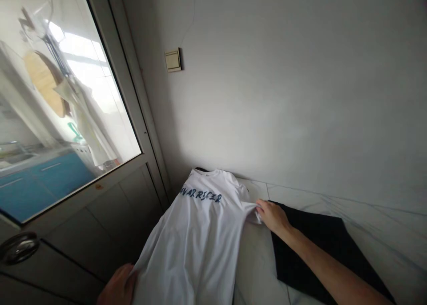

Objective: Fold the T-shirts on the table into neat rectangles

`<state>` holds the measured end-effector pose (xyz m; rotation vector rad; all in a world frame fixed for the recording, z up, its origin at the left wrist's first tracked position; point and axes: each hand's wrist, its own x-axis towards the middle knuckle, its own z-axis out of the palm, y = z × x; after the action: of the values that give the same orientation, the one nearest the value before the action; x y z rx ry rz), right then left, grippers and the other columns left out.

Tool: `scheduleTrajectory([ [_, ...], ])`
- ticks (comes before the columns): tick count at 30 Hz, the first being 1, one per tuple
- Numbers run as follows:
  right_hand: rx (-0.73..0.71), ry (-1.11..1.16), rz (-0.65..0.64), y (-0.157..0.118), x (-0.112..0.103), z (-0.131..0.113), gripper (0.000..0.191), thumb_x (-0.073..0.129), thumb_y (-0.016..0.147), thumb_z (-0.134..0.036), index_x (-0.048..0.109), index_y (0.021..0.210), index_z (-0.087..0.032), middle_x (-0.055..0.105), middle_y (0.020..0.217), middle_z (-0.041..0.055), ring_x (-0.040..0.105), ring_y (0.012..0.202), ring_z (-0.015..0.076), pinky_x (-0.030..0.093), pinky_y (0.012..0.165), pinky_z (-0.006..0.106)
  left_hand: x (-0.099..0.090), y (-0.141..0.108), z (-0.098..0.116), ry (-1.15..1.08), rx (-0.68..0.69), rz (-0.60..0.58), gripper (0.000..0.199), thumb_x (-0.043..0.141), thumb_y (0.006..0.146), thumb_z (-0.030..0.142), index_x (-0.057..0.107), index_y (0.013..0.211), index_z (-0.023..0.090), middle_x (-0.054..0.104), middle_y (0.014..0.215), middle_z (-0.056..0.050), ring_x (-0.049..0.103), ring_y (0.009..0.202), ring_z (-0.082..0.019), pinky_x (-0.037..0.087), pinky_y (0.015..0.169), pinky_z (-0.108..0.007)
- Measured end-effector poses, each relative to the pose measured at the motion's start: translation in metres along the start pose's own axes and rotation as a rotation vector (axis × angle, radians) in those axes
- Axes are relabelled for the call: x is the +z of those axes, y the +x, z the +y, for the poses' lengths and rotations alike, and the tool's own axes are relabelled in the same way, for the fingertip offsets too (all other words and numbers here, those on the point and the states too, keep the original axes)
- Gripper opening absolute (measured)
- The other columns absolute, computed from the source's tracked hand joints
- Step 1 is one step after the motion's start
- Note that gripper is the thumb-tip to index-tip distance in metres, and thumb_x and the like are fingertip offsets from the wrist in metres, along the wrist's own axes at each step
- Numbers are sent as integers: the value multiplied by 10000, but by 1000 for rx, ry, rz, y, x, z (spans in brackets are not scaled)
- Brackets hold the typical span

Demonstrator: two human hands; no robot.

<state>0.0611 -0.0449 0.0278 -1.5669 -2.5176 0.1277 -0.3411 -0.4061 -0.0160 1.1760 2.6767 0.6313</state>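
Observation:
A white T-shirt (203, 229) with dark blue lettering across its chest lies spread on a white marbled surface, its neck toward the wall. At the lower left, my left hand (118, 287) is closed on the shirt's left edge near the bottom. My right hand (271, 214) pinches the sleeve on the right side and pulls the cloth out to a point. Beneath my right forearm lies a flat black folded cloth (310, 242). The shirt's lower end runs out of view, and part of my left hand is cut off by the frame.
A grey wall (283, 87) with a light switch (173, 60) rises behind the marbled surface (258, 260). Close on the left is a door (116, 198) with a glass pane and a metal handle (20, 247). Blue cabinets (50, 176) show through the glass.

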Motion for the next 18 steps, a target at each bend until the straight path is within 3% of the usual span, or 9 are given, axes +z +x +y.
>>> scheduleTrajectory([
  [3, -2, 28, 192, 25, -32, -13, 256, 463, 988, -206, 662, 1146, -223, 724, 1112, 84, 695, 968, 220, 465, 784, 287, -24, 14, 5, 49, -91, 115, 375, 263, 913, 468, 585, 853, 286, 731, 745, -61, 720, 741, -299, 515, 680, -375],
  [5, -64, 25, 255, 39, -49, -27, 286, 466, 981, -179, 655, 1191, -221, 707, 1148, 89, 677, 1006, 205, 462, 820, 271, -43, 30, -4, 30, -159, 188, 344, 288, 924, 477, 573, 900, 286, 734, 751, -48, 721, 756, -299, 510, 684, -367],
  [7, -182, -13, 201, 48, -59, -41, 329, 465, 960, -126, 654, 1217, -207, 702, 1161, 100, 665, 1034, 200, 459, 838, 260, -58, 46, -18, -1, -215, 169, 274, 367, 900, 443, 580, 894, 270, 755, 836, -57, 729, 829, -295, 533, 739, -367],
  [10, -391, -80, 4, 51, -62, -57, 338, 544, 865, -48, 718, 1111, -200, 739, 1072, 88, 678, 996, 210, 464, 811, 252, -65, 55, -35, 35, -277, 61, 255, 433, 824, 311, 629, 929, 188, 759, 987, -136, 728, 964, -304, 552, 856, -374],
  [12, -470, -98, -70, 48, -62, -64, 290, 615, 790, -26, 759, 976, -197, 763, 962, 79, 690, 949, 230, 468, 793, 262, -57, 49, -34, 124, -261, 120, 364, 417, 804, 277, 656, 1021, 108, 739, 1080, -196, 708, 1044, -329, 538, 940, -412],
  [14, -490, -95, -58, 44, -64, -71, 234, 621, 807, -48, 767, 929, -184, 767, 948, 98, 681, 973, 253, 467, 832, 296, -37, 33, -21, 178, -111, 242, 445, 396, 840, 327, 662, 1108, 91, 725, 1151, -198, 682, 1108, -334, 508, 1018, -457],
  [18, -602, -80, 92, 34, -65, -95, 239, 518, 945, -138, 752, 970, -179, 756, 1037, 123, 616, 1089, 264, 411, 985, 393, 37, -19, 33, 121, 489, 293, 436, 416, 933, 452, 666, 1237, 264, 705, 1287, -72, 651, 1203, -243, 528, 1034, -410],
])
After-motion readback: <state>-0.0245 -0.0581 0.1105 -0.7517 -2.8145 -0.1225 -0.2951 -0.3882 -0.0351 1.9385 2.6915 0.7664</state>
